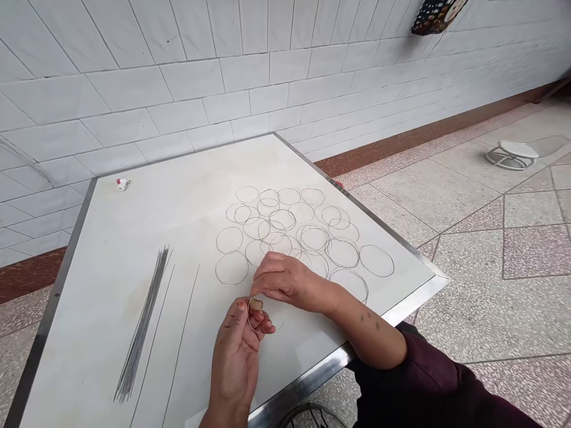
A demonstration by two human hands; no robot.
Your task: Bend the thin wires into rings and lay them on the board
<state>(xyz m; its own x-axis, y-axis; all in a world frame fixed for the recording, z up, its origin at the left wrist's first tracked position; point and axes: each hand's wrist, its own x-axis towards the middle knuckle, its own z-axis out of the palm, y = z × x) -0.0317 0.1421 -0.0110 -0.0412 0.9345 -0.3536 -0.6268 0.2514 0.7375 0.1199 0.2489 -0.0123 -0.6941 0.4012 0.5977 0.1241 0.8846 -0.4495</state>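
Observation:
A thin wire ring [284, 318] is held between both hands above the near part of the white table [169, 208]. My left hand [236, 348], palm up, pinches the ring between thumb and fingers. A tan band [256, 304] wraps one of its fingertips. Just above, my right hand [288, 282] has its fingers closed at the top of the same ring; its fingertips hide the wire there. Several finished-looking wire rings [232, 268] lie spread, partly overlapping, beyond my right hand. To the left lies a bundle of straight wires [143, 327], with two loose wires [182, 339] beside it.
A small white-and-red object [122, 184] sits at the table's far left corner. The metal table edge [307, 383] runs close below my forearms. White tiled wall [187, 89] stands behind. On the floor at right is a round white stool [513, 154].

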